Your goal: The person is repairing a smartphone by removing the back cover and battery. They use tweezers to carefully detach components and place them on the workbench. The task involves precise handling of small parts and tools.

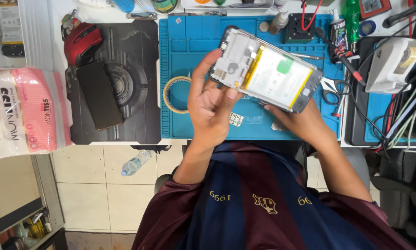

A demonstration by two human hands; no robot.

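I hold the opened phone (pixel 267 69) above the blue mat (pixel 189 41), its battery facing up. My right hand (pixel 305 121) grips it from underneath at its 5 o'clock corner; my left hand (pixel 212 104) pinches the 9 o'clock end, thumb raised. The tape roll (pixel 170 95) lies at 9 o'clock of my left hand. I judge a steady underside grip matters, with fingertips kept off the battery.
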